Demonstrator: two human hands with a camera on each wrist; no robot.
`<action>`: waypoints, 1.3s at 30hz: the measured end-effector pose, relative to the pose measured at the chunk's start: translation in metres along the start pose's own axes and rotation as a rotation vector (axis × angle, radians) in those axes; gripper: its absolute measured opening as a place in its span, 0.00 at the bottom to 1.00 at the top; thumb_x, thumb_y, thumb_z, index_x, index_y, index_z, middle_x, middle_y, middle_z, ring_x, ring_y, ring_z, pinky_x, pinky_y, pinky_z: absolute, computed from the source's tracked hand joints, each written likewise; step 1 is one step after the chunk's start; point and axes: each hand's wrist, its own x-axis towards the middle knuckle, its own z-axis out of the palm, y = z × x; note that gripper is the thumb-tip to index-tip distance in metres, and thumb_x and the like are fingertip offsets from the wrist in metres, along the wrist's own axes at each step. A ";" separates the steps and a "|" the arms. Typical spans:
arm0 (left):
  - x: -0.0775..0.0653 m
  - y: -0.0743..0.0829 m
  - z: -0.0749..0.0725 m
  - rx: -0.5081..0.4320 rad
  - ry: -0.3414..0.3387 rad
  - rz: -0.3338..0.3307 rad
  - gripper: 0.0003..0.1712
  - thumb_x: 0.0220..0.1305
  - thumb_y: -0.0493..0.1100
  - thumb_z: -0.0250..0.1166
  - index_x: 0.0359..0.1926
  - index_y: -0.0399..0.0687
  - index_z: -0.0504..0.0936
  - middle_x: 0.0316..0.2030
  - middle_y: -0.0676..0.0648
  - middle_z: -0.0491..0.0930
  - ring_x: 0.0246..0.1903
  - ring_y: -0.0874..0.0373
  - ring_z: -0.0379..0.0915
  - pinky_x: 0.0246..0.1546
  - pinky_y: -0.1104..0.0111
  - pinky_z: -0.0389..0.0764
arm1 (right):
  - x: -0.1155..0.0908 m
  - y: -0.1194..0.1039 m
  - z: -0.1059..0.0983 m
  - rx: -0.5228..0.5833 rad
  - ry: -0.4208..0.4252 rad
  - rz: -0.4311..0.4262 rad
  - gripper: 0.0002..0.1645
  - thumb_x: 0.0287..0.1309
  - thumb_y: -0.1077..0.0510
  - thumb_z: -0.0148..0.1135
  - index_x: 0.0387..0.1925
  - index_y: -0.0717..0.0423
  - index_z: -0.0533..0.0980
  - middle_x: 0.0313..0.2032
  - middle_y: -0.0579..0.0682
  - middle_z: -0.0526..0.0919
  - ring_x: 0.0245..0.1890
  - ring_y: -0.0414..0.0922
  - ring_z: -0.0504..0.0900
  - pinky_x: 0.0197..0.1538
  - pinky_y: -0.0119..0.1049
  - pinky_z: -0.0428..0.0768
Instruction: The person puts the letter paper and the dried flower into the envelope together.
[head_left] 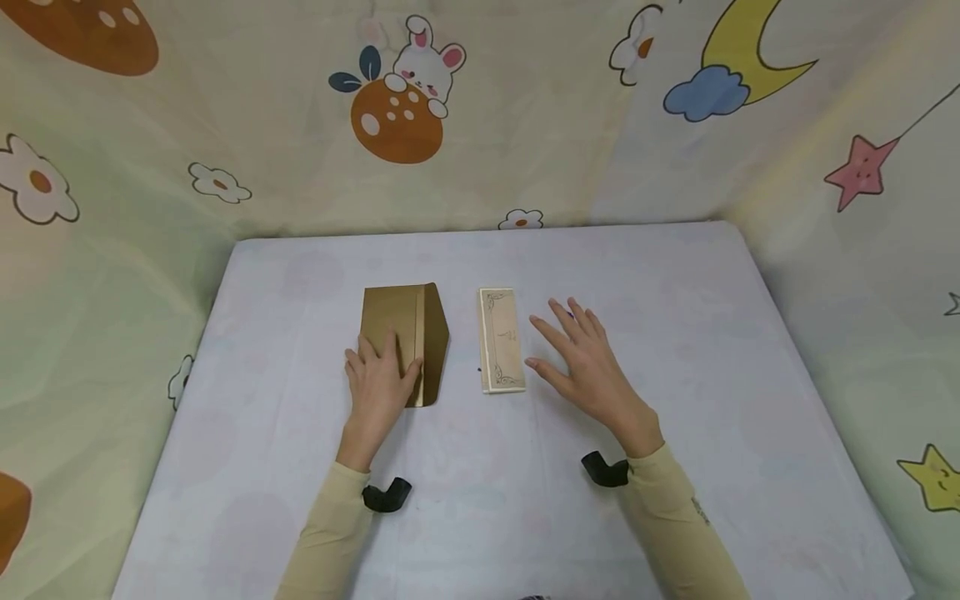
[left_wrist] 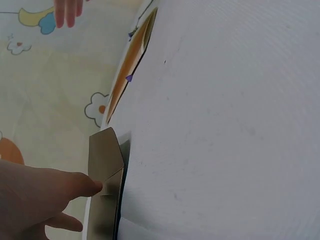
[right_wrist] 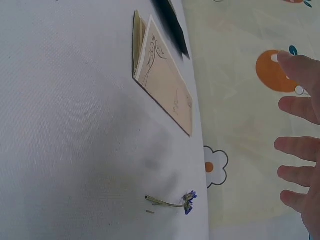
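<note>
Gold envelope point(head_left: 390, 308) and folded card point(head_left: 502, 342) on a white table point(head_left: 675, 283).
The left hand point(head_left: 375, 387) rests on the envelope with spread fingers, gripping nothing; the flap point(head_left: 435, 342) points right. Next lies the card, apart; then the right hand point(head_left: 592, 371), widely opened and empty, near a purple-flowered sprig point(right_wrist: 187, 202).

Both pale yellow sleeves point(head_left: 324, 533) bear a curved black wrist piece point(head_left: 387, 497)

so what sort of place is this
Probably a small indoor tabletop set-up, perhaps staged for paper crafts: printed cloth with cartoon bunnies and stars surrounds a white-covered table, where a gold envelope and a folded card lie.
</note>
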 end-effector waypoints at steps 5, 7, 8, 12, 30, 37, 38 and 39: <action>-0.002 -0.002 0.002 0.024 0.014 0.001 0.40 0.72 0.53 0.65 0.75 0.35 0.65 0.72 0.13 0.47 0.69 0.09 0.41 0.70 0.28 0.50 | -0.001 -0.002 0.004 0.017 -0.005 -0.009 0.36 0.64 0.48 0.70 0.70 0.55 0.73 0.73 0.69 0.67 0.76 0.70 0.58 0.72 0.72 0.55; -0.003 -0.003 0.003 0.034 0.022 0.007 0.39 0.72 0.53 0.65 0.74 0.34 0.66 0.71 0.12 0.48 0.68 0.09 0.42 0.69 0.28 0.52 | -0.001 -0.003 0.005 0.023 -0.006 -0.011 0.36 0.64 0.47 0.70 0.70 0.55 0.73 0.73 0.68 0.66 0.76 0.70 0.58 0.72 0.72 0.55; -0.003 -0.004 0.003 0.035 0.026 0.010 0.39 0.72 0.53 0.65 0.73 0.34 0.67 0.71 0.12 0.48 0.68 0.09 0.42 0.69 0.28 0.52 | -0.001 -0.004 0.005 0.024 -0.006 -0.012 0.36 0.64 0.47 0.70 0.70 0.56 0.73 0.73 0.68 0.67 0.76 0.69 0.58 0.72 0.72 0.55; -0.004 -0.005 0.004 0.040 0.042 0.021 0.37 0.72 0.51 0.65 0.72 0.33 0.69 0.70 0.12 0.49 0.68 0.09 0.44 0.66 0.28 0.59 | 0.000 -0.006 0.006 0.025 -0.015 -0.007 0.37 0.62 0.49 0.72 0.70 0.56 0.73 0.73 0.68 0.66 0.76 0.69 0.58 0.73 0.71 0.55; -0.002 -0.007 0.005 0.094 0.072 0.038 0.34 0.72 0.52 0.64 0.69 0.34 0.72 0.68 0.12 0.57 0.68 0.14 0.54 0.57 0.31 0.73 | 0.007 -0.022 0.023 0.101 -0.060 -0.046 0.33 0.64 0.52 0.71 0.68 0.56 0.75 0.73 0.64 0.69 0.75 0.67 0.63 0.69 0.66 0.68; -0.001 -0.008 0.006 0.099 0.083 0.039 0.34 0.71 0.51 0.64 0.69 0.33 0.72 0.68 0.13 0.57 0.69 0.15 0.55 0.57 0.31 0.73 | 0.014 -0.031 0.035 0.130 -0.041 -0.096 0.31 0.63 0.53 0.72 0.65 0.58 0.77 0.71 0.63 0.72 0.73 0.67 0.66 0.69 0.64 0.69; -0.001 -0.007 0.006 0.100 0.086 0.042 0.34 0.71 0.51 0.64 0.69 0.33 0.73 0.68 0.13 0.57 0.69 0.15 0.55 0.57 0.31 0.73 | 0.015 -0.032 0.038 0.132 -0.042 -0.102 0.31 0.63 0.53 0.72 0.65 0.58 0.77 0.71 0.63 0.72 0.73 0.67 0.66 0.69 0.64 0.69; -0.001 -0.007 0.006 0.101 0.089 0.044 0.34 0.71 0.51 0.64 0.69 0.33 0.73 0.68 0.13 0.57 0.68 0.15 0.55 0.57 0.31 0.73 | 0.016 -0.034 0.040 0.134 -0.043 -0.108 0.31 0.63 0.53 0.72 0.65 0.58 0.77 0.70 0.63 0.72 0.73 0.67 0.66 0.70 0.63 0.69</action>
